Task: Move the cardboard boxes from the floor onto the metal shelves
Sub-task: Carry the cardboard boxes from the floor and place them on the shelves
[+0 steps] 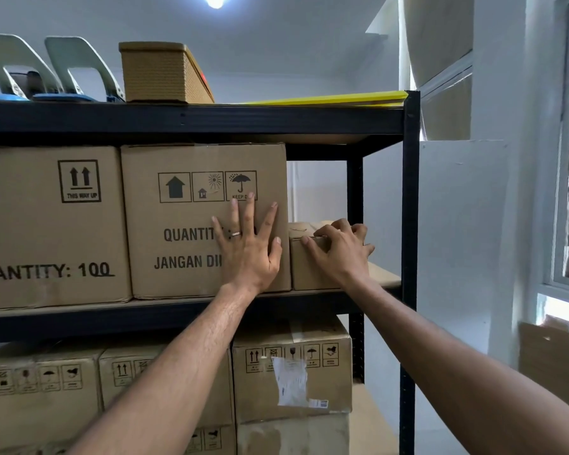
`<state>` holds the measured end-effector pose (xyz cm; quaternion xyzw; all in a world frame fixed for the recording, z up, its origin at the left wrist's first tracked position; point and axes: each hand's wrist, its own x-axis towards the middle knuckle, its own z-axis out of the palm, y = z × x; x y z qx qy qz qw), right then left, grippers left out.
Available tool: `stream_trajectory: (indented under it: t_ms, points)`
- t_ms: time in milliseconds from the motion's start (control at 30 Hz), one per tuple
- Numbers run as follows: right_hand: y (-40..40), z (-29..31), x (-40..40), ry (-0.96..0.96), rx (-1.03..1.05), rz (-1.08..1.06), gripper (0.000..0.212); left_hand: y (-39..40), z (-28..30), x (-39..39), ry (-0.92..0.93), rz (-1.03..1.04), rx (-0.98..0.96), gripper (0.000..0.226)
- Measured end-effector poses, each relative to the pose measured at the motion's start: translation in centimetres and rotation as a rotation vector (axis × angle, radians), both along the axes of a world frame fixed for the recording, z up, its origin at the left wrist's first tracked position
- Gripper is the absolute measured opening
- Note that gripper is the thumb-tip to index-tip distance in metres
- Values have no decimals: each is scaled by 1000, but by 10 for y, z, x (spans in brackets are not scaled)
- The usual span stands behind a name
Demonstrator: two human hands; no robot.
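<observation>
Cardboard fills the middle tier of the black metal shelving (191,305); the landmark here is the large printed box (184,224) marked with handling symbols and the word QUANTITY. The person's left hand (248,249) lies flat against the front face of that box, fingers spread wide, a ring on one finger, palm pressed near the box's lower right corner. Just right of the large printed box, touching its side, sits a small plain box (304,267), much lower than its neighbour; the right hand (340,249) is curled over the small box's top front edge, fingers bent onto the lid, thumb on the front face. Left of the large printed box stands another big box (46,231) reading THIS WAY UP and QUANTITY: 100. Below the large printed box, on the lower tier, further cartons (293,366) are packed side by side, one with a torn white label. Above it, on the top tier, rest a woven tan container (161,73), a flat yellow sheet (335,97) and two pale hole punches (79,65). Right of the shelving, white walls and a window frame (559,205); a ceiling lamp (215,0) glows overhead.
</observation>
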<state>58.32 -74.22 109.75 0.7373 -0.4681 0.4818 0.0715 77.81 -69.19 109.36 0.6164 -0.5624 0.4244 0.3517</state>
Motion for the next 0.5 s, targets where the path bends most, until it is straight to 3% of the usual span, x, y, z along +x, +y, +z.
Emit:
stream_trajectory:
  t_ms: [300,500]
  points:
    - [7,-1,-7,56,-6,15,55,6,1,-5,48,-20,27,75]
    - [37,-16,-23,78,-100,-6,58,31,-12,-22,52,-137,77,77]
